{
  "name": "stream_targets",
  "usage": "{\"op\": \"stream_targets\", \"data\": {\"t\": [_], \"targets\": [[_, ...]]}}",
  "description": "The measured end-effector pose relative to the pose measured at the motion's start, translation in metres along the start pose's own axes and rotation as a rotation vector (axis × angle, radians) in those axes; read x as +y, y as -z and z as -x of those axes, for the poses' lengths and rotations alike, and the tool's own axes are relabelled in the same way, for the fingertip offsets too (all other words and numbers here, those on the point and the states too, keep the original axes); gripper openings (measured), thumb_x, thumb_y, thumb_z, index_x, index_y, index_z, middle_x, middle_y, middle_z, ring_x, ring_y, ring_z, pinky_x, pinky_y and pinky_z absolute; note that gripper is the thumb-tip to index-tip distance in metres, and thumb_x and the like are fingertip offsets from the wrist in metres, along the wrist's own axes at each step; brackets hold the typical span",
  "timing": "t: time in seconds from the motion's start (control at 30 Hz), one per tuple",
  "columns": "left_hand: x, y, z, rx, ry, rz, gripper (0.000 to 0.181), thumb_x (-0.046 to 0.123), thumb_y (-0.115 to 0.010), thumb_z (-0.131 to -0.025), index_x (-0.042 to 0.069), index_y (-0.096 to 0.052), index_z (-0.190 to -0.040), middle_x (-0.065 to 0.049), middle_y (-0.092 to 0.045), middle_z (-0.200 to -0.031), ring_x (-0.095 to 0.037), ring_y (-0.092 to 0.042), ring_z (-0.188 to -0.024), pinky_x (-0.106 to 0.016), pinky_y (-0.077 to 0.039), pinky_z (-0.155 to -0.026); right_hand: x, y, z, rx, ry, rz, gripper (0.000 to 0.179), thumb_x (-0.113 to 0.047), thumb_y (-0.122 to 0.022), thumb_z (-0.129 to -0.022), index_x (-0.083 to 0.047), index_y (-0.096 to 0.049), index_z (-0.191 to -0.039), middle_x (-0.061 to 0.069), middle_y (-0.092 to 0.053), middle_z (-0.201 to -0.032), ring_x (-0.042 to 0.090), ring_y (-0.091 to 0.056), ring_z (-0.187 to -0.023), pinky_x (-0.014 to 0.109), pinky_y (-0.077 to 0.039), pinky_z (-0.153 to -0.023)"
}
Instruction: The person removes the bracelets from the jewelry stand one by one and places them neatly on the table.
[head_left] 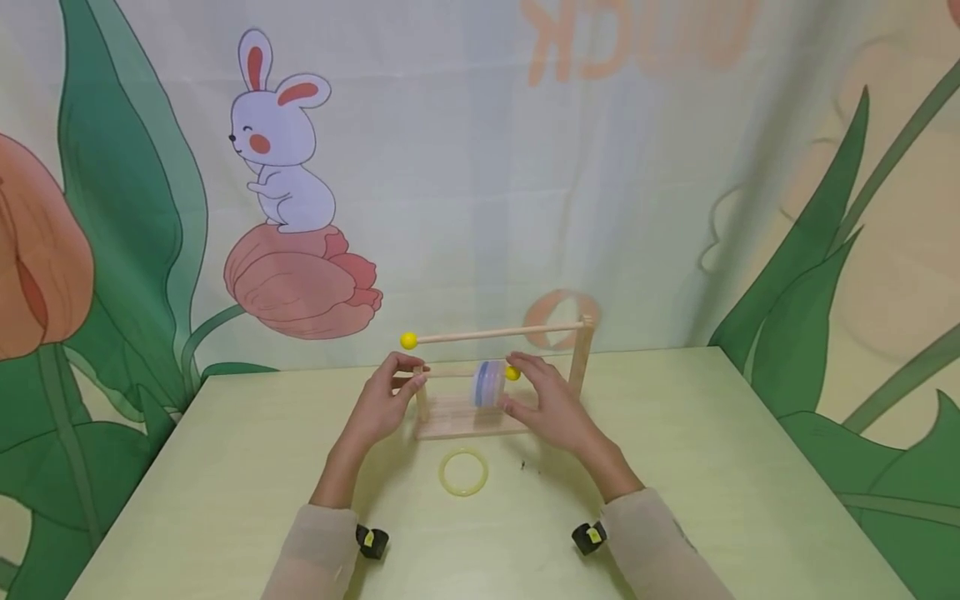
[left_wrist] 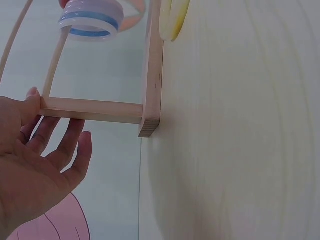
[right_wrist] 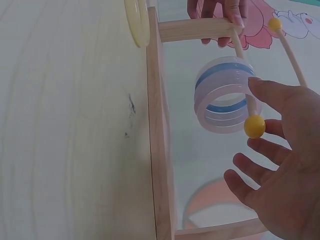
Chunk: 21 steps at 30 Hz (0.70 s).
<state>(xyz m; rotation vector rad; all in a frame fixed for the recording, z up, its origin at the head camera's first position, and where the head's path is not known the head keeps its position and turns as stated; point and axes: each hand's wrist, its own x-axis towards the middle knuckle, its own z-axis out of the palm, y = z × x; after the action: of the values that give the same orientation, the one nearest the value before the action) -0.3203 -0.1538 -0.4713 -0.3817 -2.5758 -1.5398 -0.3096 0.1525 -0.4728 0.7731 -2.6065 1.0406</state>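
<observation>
Apparently the step is shifting the rings (head_left: 489, 384), hung on the lower rod (head_left: 452, 374) near its yellow ball (right_wrist: 254, 126) — left hand (head_left: 384, 404) pinching the short post (left_wrist: 92, 109), right hand (head_left: 553, 408) spread, gripping nothing — and likely needing to close round them.

The left grip (left_wrist: 37, 170) pinches the top of a wooden post (left_wrist: 95, 109) at the left end of its base (left_wrist: 153, 75). From there a thin dowel (left_wrist: 55, 62) runs right into white and blue rings (left_wrist: 93, 16); a yellow ring (left_wrist: 179, 20) lies on the worktop (left_wrist: 240, 130) at the base's near side.
</observation>
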Motion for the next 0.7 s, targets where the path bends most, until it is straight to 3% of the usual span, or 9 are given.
{"op": "stream_targets", "data": {"t": [0.7], "targets": [[-0.0033,-0.0001,-0.0012,-0.004,-0.018,-0.001,0.030,0.024,-0.063,-0.109,0.009,-0.057,-0.134,-0.015,-0.065,-0.136,-0.042,-0.065,-0.124,-0.057,-0.051,-0.108,0.0042,-0.0047,-0.0001,-0.011,-0.025,0.001,0.066,-0.027,-0.077,-0.100,-0.007,-0.049,-0.157,0.014,-0.052,-0.157,0.037,-0.047,-0.146,0.057,-0.039,-0.119]]}}
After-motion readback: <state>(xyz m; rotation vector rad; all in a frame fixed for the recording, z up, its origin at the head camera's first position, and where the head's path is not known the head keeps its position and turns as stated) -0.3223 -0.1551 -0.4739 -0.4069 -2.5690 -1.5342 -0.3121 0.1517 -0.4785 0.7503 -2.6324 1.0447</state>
